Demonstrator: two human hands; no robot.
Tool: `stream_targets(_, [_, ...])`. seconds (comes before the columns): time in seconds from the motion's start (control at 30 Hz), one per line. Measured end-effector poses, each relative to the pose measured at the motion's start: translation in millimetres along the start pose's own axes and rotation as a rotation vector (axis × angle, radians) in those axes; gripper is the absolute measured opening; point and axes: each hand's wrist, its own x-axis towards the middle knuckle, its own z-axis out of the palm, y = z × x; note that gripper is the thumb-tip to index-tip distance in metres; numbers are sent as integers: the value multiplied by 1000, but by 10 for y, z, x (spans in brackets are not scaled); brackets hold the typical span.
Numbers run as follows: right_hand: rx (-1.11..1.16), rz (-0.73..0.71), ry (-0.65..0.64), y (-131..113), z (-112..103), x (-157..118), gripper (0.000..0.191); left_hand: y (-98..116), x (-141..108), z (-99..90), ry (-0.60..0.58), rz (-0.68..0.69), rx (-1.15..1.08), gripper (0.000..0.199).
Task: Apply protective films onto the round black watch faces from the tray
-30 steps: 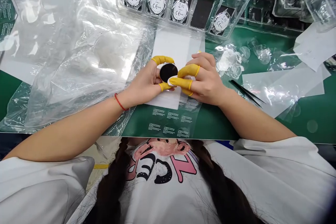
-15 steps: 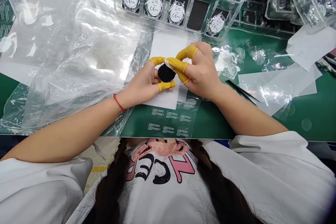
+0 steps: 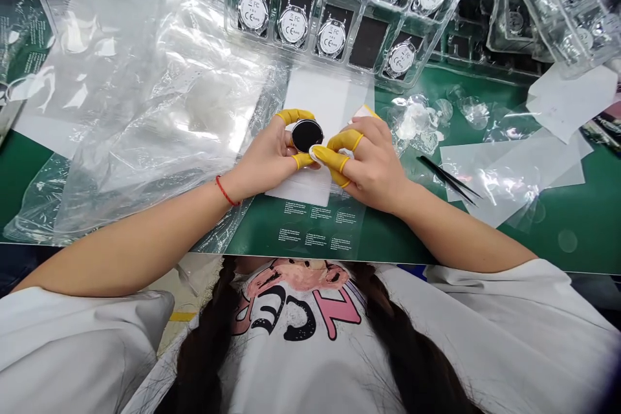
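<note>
Between the thumb and fingers of my left hand [image 3: 274, 147] is a round watch case [image 3: 306, 134], its black glass face turned up and tilted. My right hand [image 3: 365, 158] pinches a small white wiping cloth [image 3: 314, 152], which is at the lower right rim of the watch case. Yellow finger cots cover several fingertips on both hands. Under the hands lies a white paper sheet [image 3: 310, 191]. Part of the cloth is hidden by my right fingers.
Beyond my hands stands a clear plastic tray [image 3: 310, 54] of watch cases, backs up. Plastic bags [image 3: 194, 103] cover the left side. Black tweezers [image 3: 449, 180], round clear films [image 3: 422, 118] and translucent sheets [image 3: 563, 165] lie at the right. More trays [image 3: 565, 26] are stacked behind.
My right hand has moved the cloth from the top edge of the watch face down to its lower right rim. My left hand keeps its hold on the watch case.
</note>
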Motion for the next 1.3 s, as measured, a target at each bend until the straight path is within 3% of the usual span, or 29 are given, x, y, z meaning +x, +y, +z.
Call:
stream_targets(0.1, [75,-6,16,4,-15,53,21,-13,12,1,39,29,24,67])
stream_targets(0.27, [230,382,8,210,-217,195,30,89,3,-9,207,63,11,67])
stream_targets(0.4, [429,513,-91,329,-413,190,48,272,-22,-91,335,73,-20,63])
stream_targets(0.5, [626,602,-125,325,-439,143,57,342,-28,-139,349,84,-33,62])
stream_targets(0.67, [833,758,-63,280,-402,159,46,251,17,-153,348,267,35,65])
stream_targets(0.8, [884,800,-38,274,-414,182,41,211,24,-171,363,411,89,66])
stream_targets(0.97, [913,789,-46,327,-388,142,43,272,-42,-173,290,336,182,73])
stream_targets(1.17, [935,774,-111,347,-385,128,44,267,-53,-115,324,440,235,72])
stream_targets(1.3, [917,782,-135,388,-447,136,48,312,-50,-112,307,321,220,72])
